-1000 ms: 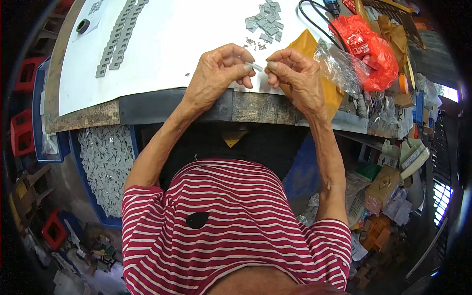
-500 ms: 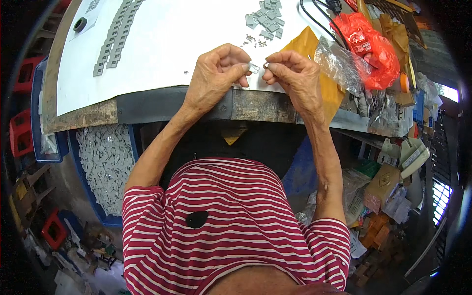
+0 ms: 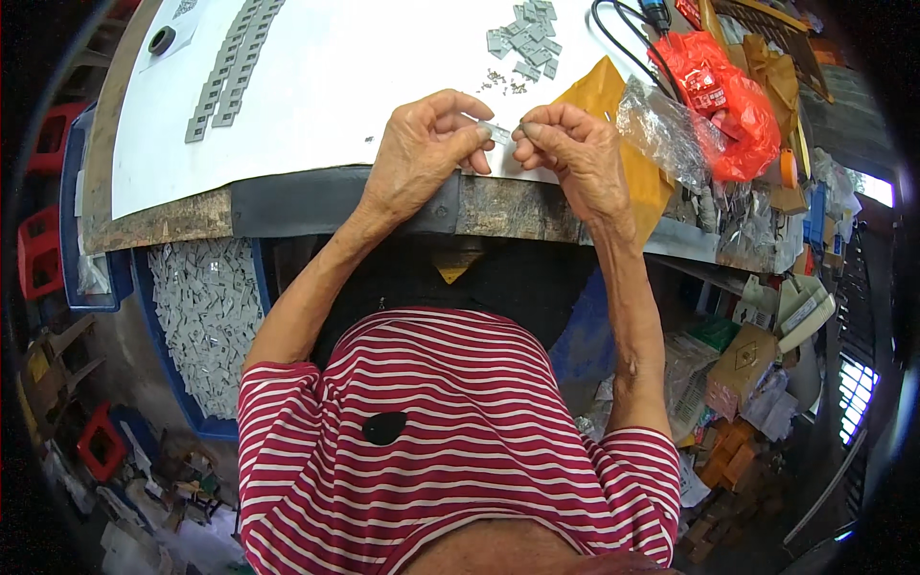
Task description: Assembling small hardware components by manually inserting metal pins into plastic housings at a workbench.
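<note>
Over the near edge of the white-covered table (image 3: 316, 115), my left hand (image 3: 422, 153) pinches a small grey plastic piece (image 3: 499, 134) between thumb and forefinger. Its free end points toward my right hand (image 3: 575, 153). The right thumb and forefinger are pressed together close beside that piece; whatever lies between them is too small to make out. Just beyond my hands is a scatter of tiny metal parts (image 3: 503, 83). Farther back lies a loose pile of flat grey pieces (image 3: 526, 40). Two long rows of similar grey pieces (image 3: 230, 72) stand to the left.
A black tape roll (image 3: 162, 40) sits at the far left. On the right are a yellow envelope (image 3: 599, 91), clear plastic wrap (image 3: 656, 125), a red plastic bag (image 3: 728, 105) and a black cable (image 3: 613, 29). A blue bin (image 3: 153, 316) full of grey pieces stands below the table edge.
The left hand has tilted the grey piece, so it now shows narrower. The right fingers have shifted slightly, staying close to it. The whole view has moved a little.
</note>
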The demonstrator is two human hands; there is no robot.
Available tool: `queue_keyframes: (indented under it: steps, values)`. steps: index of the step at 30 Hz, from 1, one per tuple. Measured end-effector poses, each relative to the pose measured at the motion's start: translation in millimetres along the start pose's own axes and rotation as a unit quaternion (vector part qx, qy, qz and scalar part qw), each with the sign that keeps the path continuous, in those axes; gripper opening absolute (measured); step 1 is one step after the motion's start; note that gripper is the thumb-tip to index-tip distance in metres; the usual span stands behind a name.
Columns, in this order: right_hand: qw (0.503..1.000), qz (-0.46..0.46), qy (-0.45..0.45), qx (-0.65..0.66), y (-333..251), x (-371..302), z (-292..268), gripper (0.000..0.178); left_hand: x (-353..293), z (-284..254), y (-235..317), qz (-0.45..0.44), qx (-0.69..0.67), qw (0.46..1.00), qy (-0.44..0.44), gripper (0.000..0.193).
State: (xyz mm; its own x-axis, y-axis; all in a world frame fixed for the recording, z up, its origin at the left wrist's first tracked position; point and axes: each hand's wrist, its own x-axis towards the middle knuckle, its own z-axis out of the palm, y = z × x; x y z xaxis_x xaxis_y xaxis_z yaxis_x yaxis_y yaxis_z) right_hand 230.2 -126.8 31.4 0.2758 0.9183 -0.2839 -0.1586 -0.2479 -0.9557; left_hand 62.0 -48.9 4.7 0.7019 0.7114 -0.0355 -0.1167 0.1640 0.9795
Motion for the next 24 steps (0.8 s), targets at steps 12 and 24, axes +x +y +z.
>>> queue_keyframes:
  steps: [12, 24]
  values:
    - [0.999, -0.036, 0.004, -0.025, -2, 0, 8, 0.013, -2, 1, 0, 0.022, 0.023, 0.999, 0.032, 0.015]
    - [0.999, -0.033, 0.011, -0.018, 0, 1, 16, 0.009, -1, 0, -2, 0.009, -0.009, 1.000, 0.013, 0.017]
